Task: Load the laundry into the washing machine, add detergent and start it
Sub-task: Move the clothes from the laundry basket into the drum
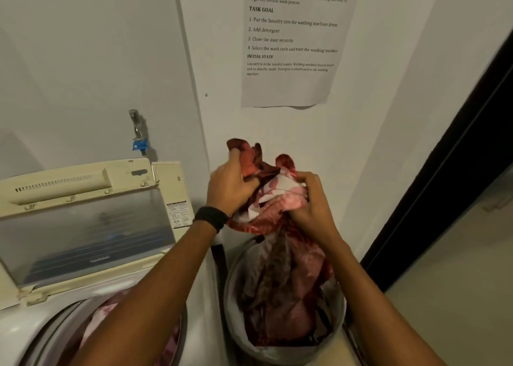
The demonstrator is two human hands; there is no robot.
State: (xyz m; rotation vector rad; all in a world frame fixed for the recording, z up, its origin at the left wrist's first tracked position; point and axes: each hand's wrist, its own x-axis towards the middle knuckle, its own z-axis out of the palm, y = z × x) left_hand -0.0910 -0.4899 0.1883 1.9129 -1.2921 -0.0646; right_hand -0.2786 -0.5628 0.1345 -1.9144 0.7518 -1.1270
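White walls (83, 60), taped sheet (288, 88), open washing machine (69, 176), left hand (230, 188) and right hand (311, 201) grips clenched on laundry (283, 276) over basket (280, 355)

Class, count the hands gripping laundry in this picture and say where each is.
2. The left hand grips the top of the red laundry; the right hand grips its pink-white part, both above the basket.

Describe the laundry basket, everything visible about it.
The laundry basket is round, with a pale grey, soft-looking wall and dark straps near its rim. It stands upright and open, right beside the washing machine and close to the wall. Red and pink patterned laundry fills it and rises out of it. The left hand and right hand grip the top of that bundle above it. Neither hand touches the basket itself.
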